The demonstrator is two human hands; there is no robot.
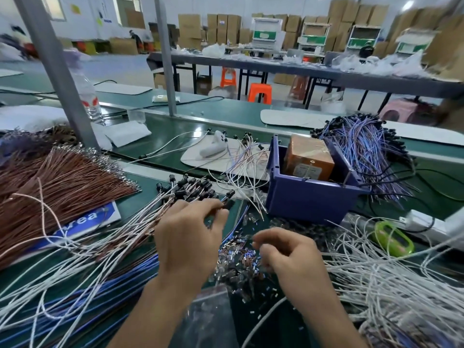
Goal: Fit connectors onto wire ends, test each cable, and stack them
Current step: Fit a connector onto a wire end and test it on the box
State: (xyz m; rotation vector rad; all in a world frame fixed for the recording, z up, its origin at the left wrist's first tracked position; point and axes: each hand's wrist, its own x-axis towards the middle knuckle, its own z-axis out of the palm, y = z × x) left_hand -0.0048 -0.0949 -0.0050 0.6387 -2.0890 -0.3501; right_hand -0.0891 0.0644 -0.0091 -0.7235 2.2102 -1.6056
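Plainly, left hand (190, 237) pinches a black connector (228, 204); right hand (288, 252) (fingers curled, blurred): grip cannot be told.

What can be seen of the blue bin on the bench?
The blue bin is an open-topped box of hard-looking blue plastic with raised corner posts, standing upright on the green bench. An orange-brown carton in clear film sits inside, rising above the rim. Loose white wires lie by its left wall; a purple-blue wire bundle lies behind it. The left hand, pinching a black-capped wire, and the right hand are clear of it.
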